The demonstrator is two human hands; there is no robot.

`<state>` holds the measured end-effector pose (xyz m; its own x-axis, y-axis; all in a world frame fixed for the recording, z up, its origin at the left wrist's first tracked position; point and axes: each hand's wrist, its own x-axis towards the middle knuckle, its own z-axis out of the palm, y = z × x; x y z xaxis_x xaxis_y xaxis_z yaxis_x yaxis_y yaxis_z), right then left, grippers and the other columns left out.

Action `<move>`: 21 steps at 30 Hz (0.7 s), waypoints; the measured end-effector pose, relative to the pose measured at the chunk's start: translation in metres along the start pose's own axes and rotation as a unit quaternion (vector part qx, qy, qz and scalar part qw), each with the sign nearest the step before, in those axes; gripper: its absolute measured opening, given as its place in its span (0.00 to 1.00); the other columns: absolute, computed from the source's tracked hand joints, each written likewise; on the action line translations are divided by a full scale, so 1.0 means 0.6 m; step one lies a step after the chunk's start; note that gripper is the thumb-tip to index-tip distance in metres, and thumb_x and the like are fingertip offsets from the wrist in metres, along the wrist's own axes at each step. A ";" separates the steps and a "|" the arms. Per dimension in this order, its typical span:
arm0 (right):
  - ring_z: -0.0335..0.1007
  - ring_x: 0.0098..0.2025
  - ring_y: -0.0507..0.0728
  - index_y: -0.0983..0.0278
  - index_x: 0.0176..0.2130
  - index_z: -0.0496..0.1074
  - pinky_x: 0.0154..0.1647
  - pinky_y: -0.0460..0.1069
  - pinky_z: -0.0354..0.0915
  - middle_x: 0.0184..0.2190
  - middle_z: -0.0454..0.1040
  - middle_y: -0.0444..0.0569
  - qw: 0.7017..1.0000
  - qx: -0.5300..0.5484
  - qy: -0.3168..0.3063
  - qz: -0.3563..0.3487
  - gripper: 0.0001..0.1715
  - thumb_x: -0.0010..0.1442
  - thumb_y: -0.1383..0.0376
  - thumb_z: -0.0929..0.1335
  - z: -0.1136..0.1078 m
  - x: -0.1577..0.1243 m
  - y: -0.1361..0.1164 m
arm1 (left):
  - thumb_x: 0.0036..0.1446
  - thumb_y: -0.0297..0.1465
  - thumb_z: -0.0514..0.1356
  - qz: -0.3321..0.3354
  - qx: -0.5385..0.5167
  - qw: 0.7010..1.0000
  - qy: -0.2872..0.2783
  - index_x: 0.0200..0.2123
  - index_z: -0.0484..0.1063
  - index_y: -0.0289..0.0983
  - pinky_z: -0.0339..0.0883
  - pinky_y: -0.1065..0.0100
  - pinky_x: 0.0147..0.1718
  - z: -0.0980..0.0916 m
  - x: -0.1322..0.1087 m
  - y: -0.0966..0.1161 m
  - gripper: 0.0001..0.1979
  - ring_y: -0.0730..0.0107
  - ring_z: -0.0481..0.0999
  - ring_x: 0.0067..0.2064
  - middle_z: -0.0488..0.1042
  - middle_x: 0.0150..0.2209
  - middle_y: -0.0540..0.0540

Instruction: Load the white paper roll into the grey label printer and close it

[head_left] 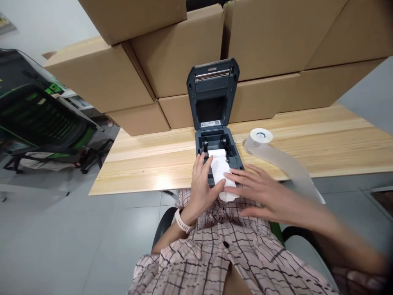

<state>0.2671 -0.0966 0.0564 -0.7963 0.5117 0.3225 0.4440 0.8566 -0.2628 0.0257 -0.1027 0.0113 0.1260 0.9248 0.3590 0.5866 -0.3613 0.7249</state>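
My left hand (201, 188) rests at the near left of the dark label printer (211, 132), its fingers loosely apart and the thumb held away from them, reaching across to the white paper strip (219, 169). The index fingertip sits by the left end of the small white roll (217, 153) inside the printer. My right hand (265, 192) is on the near right, blurred, with its fingers spread wide; their tips overlap the right edge of the strip, and I cannot tell whether they touch it.

The printer stands at the near edge of the worktop (147, 159), its lid (211, 93) raised and tilted back on the far side. The small roll lies between the holders, and the strip runs from it towards me, its ragged end over my lap.

To the right of the printer a larger roll (259, 137) rests on the worktop, and its pale band (285, 162) trails right and over the near edge. Cardboard boxes (178, 53) are stacked along the far side. Far to the left, beyond the worktop, is a black office chair (39, 110).
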 end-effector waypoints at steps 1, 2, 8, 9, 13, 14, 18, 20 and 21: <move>0.68 0.71 0.66 0.43 0.71 0.64 0.72 0.72 0.65 0.71 0.69 0.43 1.000 0.010 0.006 -0.008 0.35 0.69 0.45 0.69 -0.032 0.001 0.011 | 0.66 0.40 0.64 -0.002 0.001 1.000 -0.003 0.74 0.54 0.49 0.51 0.35 0.74 -0.001 -0.004 -0.002 0.37 0.44 0.48 0.80 0.51 0.79 0.37; 0.71 0.69 0.66 0.40 0.71 0.64 0.70 0.71 0.68 0.69 0.72 0.42 0.999 0.013 0.030 -0.003 0.33 0.71 0.47 0.68 -0.065 0.006 0.026 | 0.66 0.40 0.64 0.000 0.000 1.000 -0.007 0.74 0.54 0.49 0.51 0.35 0.74 -0.004 -0.006 -0.003 0.37 0.44 0.48 0.80 0.52 0.78 0.37; 0.79 0.59 0.58 0.60 0.56 0.81 0.58 0.52 0.70 0.55 0.83 0.46 0.924 0.063 0.338 0.168 0.22 0.71 0.55 0.67 -0.194 0.133 0.160 | 0.64 0.32 0.63 0.088 0.004 0.987 -0.137 0.76 0.48 0.51 0.35 0.26 0.74 -0.045 -0.022 0.005 0.42 0.42 0.48 0.80 0.56 0.78 0.38; 0.77 0.59 0.58 0.65 0.55 0.81 0.55 0.49 0.68 0.55 0.83 0.46 0.900 0.137 0.350 0.221 0.25 0.69 0.54 0.67 -0.197 0.164 0.185 | 0.62 0.30 0.64 0.105 0.012 0.982 -0.158 0.77 0.46 0.51 0.32 0.25 0.74 -0.049 -0.022 0.006 0.46 0.41 0.50 0.80 0.57 0.77 0.38; 0.75 0.62 0.53 0.70 0.69 0.67 0.53 0.45 0.70 0.64 0.75 0.56 0.828 0.314 0.351 0.306 0.30 0.78 0.58 0.56 -0.183 0.275 0.260 | 0.61 0.26 0.65 0.179 0.066 0.973 -0.126 0.77 0.49 0.46 0.35 0.25 0.74 -0.044 -0.005 -0.003 0.45 0.43 0.63 0.75 0.70 0.70 0.36; 0.76 0.61 0.51 0.71 0.70 0.63 0.52 0.44 0.71 0.65 0.74 0.57 0.823 0.329 0.344 0.311 0.32 0.80 0.57 0.52 -0.179 0.295 0.271 | 0.60 0.25 0.65 0.200 0.073 0.970 -0.113 0.75 0.53 0.44 0.41 0.27 0.75 -0.038 0.002 -0.009 0.43 0.45 0.66 0.73 0.73 0.67 0.36; 0.80 0.49 0.47 0.76 0.71 0.59 0.46 0.41 0.72 0.61 0.77 0.61 0.811 0.386 0.313 0.307 0.39 0.80 0.51 0.48 -0.175 0.347 0.290 | 0.57 0.20 0.64 0.256 0.069 0.958 -0.106 0.66 0.69 0.38 0.69 0.37 0.68 -0.021 0.025 -0.034 0.33 0.48 0.74 0.69 0.78 0.63 0.35; 0.80 0.44 0.45 0.79 0.68 0.62 0.44 0.40 0.70 0.57 0.80 0.58 0.816 0.396 0.295 0.300 0.43 0.79 0.50 0.46 -0.178 0.358 0.291 | 0.57 0.20 0.63 0.262 0.073 0.956 -0.108 0.63 0.73 0.38 0.73 0.39 0.65 -0.019 0.028 -0.043 0.30 0.49 0.76 0.68 0.79 0.63 0.37; 0.79 0.43 0.44 0.79 0.66 0.65 0.43 0.40 0.69 0.55 0.81 0.55 0.820 0.396 0.287 0.296 0.44 0.78 0.49 0.45 -0.181 0.360 0.290 | 0.57 0.19 0.62 0.263 0.078 0.956 -0.106 0.62 0.74 0.39 0.73 0.40 0.65 -0.019 0.027 -0.045 0.30 0.51 0.76 0.67 0.79 0.62 0.38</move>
<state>0.2167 0.1701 0.1790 -0.1118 0.9644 0.2398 0.0956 0.2506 -0.9634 0.0029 -0.0794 0.0040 0.5862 0.6291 0.5105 0.5067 -0.7763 0.3749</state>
